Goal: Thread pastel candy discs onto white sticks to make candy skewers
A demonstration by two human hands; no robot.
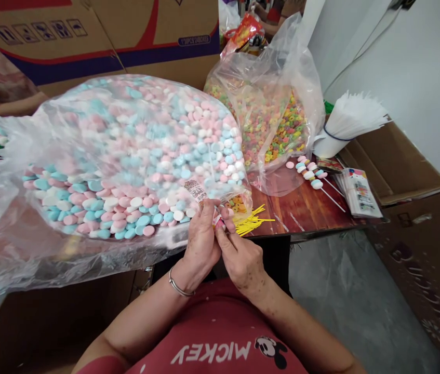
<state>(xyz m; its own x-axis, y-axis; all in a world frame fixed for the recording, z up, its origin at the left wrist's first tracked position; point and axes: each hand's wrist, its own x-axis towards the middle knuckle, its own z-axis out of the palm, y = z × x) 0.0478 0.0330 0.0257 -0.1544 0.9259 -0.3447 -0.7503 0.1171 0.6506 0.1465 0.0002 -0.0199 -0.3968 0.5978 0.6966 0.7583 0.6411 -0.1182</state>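
Close in front of my body, my left hand [201, 243] and my right hand [242, 258] meet at a small clear plastic bag. A printed label [194, 190] shows on its upper part. The fingers of my left hand are closed around the gathered end of this bag. My right thumb and fingers pinch the same spot, where a bit of pink and white shows. Whether a tie is between them is hidden. Just right of my fingers lie loose yellow twist ties [251, 222] at the table's edge.
A big clear bag of pastel marshmallows [126, 202] covers the left. Behind stands a bag of coloured rings [285, 127]. To the right are marshmallow skewers [314, 175], printed bags [360, 192], white sticks [354, 119] and an open carton [399, 161]. Another person's arm [5, 104] is at left.
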